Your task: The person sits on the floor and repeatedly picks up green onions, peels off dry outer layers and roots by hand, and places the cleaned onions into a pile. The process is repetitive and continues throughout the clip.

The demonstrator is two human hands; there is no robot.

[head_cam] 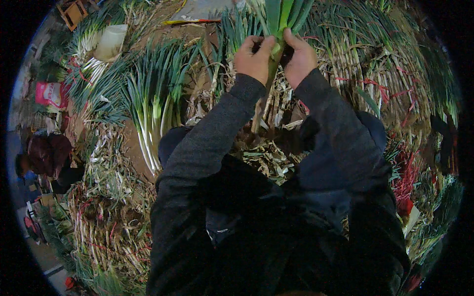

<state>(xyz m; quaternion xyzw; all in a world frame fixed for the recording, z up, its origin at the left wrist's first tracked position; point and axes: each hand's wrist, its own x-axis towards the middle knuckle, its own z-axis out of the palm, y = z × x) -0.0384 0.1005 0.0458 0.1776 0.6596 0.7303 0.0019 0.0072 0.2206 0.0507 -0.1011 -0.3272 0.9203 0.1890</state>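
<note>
A large green onion stands upright in front of me, its green leaves fanning out at the top and its stem running down between my sleeves. My left hand pinches it from the left, thumb and fingers at the base of the leaves. On the other side my right hand grips the same spot with its thumb against the leaf base. Below, dry peeled skins and leaf scraps lie on the ground between my knees. Left of my left arm rests a pile of cleaned green onions with white stems.
Untrimmed onion bundles tied with red twine lie at the right, and more bundles at the lower left. A pale plastic container sits among onions at the upper left. Red twine is heaped at the right. Another person is at the far left.
</note>
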